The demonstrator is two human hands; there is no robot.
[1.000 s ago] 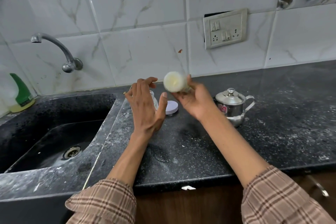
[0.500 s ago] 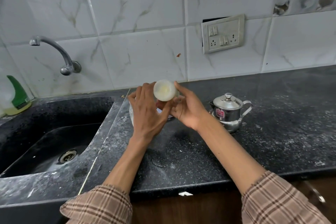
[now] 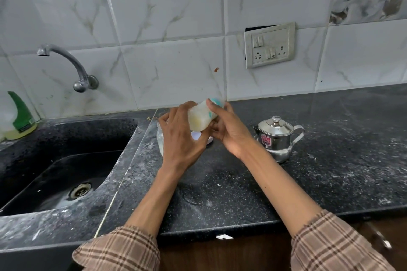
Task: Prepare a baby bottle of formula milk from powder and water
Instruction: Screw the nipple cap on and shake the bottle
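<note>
A baby bottle [image 3: 201, 116] with pale milky liquid is held tilted above the black counter, its teal-marked end pointing away toward the wall. My right hand [image 3: 229, 132] grips it from the right, thumb over the top. My left hand [image 3: 180, 134] curls against its lower end from the left. Under my hands a white round lid [image 3: 198, 136] lies on the counter, and a clear container [image 3: 160, 138] stands mostly hidden behind my left hand. A small steel kettle [image 3: 276, 136] with its lid on sits to the right.
A black sink [image 3: 66, 160] with a drain lies at the left under a wall tap [image 3: 66, 61]. A green-capped soap bottle [image 3: 18, 116] stands at the far left. The counter [image 3: 330, 160] is dusted with white powder. A wall socket [image 3: 269, 45] is above.
The bottle has tipped from pointing its base at me to lying more sideways. Both hands have closed in on it and moved slightly lower, toward the counter.
</note>
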